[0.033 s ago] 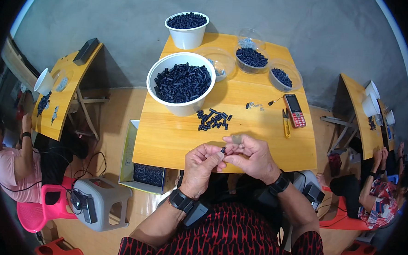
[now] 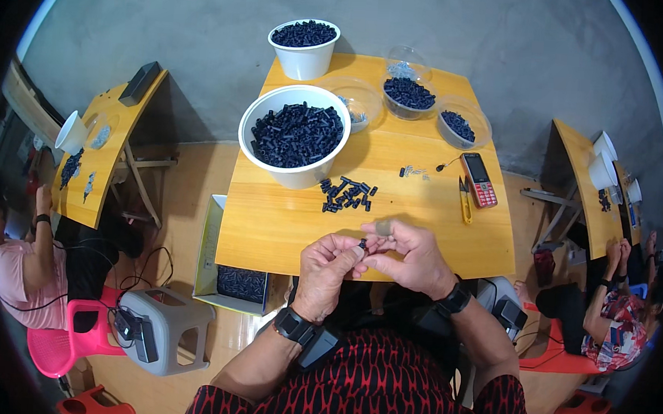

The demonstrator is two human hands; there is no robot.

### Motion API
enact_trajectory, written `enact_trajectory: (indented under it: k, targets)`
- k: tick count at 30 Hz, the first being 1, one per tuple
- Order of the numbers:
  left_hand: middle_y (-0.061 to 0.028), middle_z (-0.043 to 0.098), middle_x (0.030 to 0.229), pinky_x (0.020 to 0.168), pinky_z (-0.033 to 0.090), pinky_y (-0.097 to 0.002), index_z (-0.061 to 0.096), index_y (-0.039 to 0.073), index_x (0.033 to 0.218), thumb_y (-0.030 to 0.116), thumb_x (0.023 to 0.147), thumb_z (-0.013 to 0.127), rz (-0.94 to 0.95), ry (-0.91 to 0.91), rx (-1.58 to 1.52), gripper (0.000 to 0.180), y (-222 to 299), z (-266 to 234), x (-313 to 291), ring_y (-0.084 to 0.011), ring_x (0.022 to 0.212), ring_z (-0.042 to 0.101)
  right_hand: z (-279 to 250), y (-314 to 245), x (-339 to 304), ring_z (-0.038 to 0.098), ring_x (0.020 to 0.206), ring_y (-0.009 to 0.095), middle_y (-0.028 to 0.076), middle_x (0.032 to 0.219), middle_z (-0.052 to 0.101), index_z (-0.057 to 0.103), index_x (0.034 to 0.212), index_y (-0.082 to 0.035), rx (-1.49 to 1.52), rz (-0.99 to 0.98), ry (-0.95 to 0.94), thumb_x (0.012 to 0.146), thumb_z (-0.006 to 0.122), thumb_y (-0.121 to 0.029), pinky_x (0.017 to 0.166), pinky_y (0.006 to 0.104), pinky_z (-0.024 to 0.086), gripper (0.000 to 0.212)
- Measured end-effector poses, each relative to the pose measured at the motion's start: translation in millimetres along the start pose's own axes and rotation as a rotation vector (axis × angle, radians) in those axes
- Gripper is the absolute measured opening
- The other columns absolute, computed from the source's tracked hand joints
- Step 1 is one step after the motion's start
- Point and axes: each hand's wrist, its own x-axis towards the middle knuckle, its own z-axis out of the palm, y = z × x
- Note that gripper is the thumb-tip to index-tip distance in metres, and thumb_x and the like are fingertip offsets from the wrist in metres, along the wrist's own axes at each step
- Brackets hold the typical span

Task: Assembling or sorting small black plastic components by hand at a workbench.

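Near the table's front edge, my left hand point(image 2: 326, 274) pinches a small black plastic piece point(image 2: 362, 244) between thumb and fingers. Close against it is my right hand point(image 2: 413, 258), its thumb and fingers drawn together at the same spot. What the right fingertips hold, if anything, is too small to make out. A greyish cover point(image 2: 383, 227) sits on a finger of that hand. Just beyond my hands lies a loose pile of short black cylindrical pieces point(image 2: 347, 195). Farther right are a few tiny clear pieces point(image 2: 417, 173) beside a single black one.
White buckets point(image 2: 294, 176) point(image 2: 309, 65) full of black pieces stand at the left and back. Clear bowls point(image 2: 408, 112) hold black or clear pieces. A yellow-handled cutter point(image 2: 466, 207) lies by a red phone point(image 2: 480, 186). People sit at side tables point(image 2: 92, 194); a box point(image 2: 229, 303) stands below.
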Motion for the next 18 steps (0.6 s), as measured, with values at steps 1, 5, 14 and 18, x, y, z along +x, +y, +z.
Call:
enact_trajectory:
  k: [1,5,14,18]
  targets:
    - [-0.0093,0.070,0.089,0.061,0.052,-0.0233,0.064,0.000,0.098,0.006,0.091,0.065,-0.003,0.012,-0.008,0.009,0.2,-0.9,-0.1,-0.0114,0.068,0.064,0.6,-6.9,2.0,0.069,0.085,0.019,0.014,0.096,0.068,0.061,0.097,0.005,0.000,0.000,-0.002,0.083,0.072,-0.004,0.076,0.0305,0.055,0.019]
    - [-0.0080,0.070,0.090,0.063,0.052,-0.0231,0.065,0.000,0.098,0.007,0.091,0.066,0.015,-0.016,-0.029,0.010,0.4,-3.6,5.3,-0.0112,0.070,0.063,-0.4,-19.7,13.2,0.068,0.080,0.024,0.015,0.092,0.068,0.063,0.100,0.004,-0.516,-0.236,-0.076,0.078,0.075,-0.007,0.071,0.0321,0.055,0.027]
    - [-0.0057,0.068,0.082,0.064,0.049,-0.0223,0.067,-0.002,0.092,0.004,0.091,0.064,-0.022,-0.022,0.007,0.007,2.3,-0.7,6.3,-0.0090,0.068,0.059,-0.4,-14.1,12.8,0.063,0.073,0.032,0.014,0.080,0.060,0.063,0.094,0.001,-0.761,-0.373,-0.065,0.077,0.074,-0.014,0.064,0.0399,0.051,0.025]
    - [-0.0052,0.067,0.080,0.065,0.052,-0.0233,0.067,-0.002,0.090,0.004,0.092,0.063,-0.031,-0.036,0.080,0.007,0.5,-2.6,6.3,-0.0093,0.070,0.061,-2.8,-12.5,10.0,0.062,0.073,0.031,0.012,0.080,0.058,0.062,0.096,-0.001,-0.892,-0.395,-0.132,0.079,0.072,-0.019,0.064,0.0395,0.051,0.027]
